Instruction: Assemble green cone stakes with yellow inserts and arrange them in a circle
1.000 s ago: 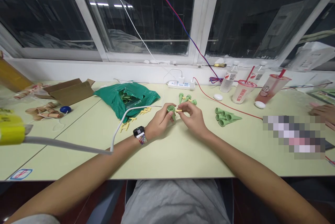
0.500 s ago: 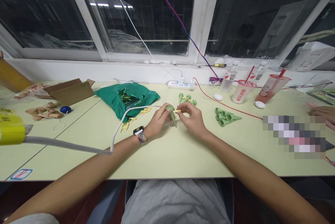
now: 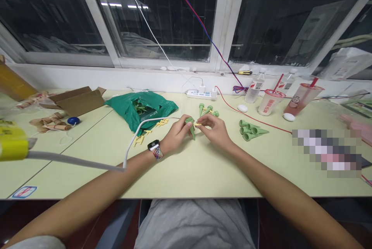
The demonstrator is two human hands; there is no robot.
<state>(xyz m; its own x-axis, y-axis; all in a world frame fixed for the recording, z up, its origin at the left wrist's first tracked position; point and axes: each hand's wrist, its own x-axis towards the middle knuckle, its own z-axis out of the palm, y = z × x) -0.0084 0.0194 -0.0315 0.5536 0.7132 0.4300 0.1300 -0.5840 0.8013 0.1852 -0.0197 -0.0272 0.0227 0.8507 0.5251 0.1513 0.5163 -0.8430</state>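
Green plastic, moulded into a small hollow cone, is pinched at its wide upper end between the thumb and fingertips of the left hand. The cone is held just above the pale-yellow table, at its middle, with the pointed tip angled down. A tiny pale-yellow plastic insert is nipped between thumb and forefinger of the right hand and held at the cone's rim. Whether the 2 parts already touch cannot be told.

The cone is judged to be light, rigid, smooth and thin-walled. It is best gripped at the broad collar, since the taper could slip from the fingers. The insert looks feather-light and easily dropped, so a fingertip pinch suits it.

A smartwatch is worn on the left wrist. Just behind the hands, several more cones are stood upright. To the right, a small pile of cones is laid on its side. To the left, loose yellow inserts are scattered beside a crinkled green plastic bag. Farther back, 2 lidded drink cups with red straws are set near the window.
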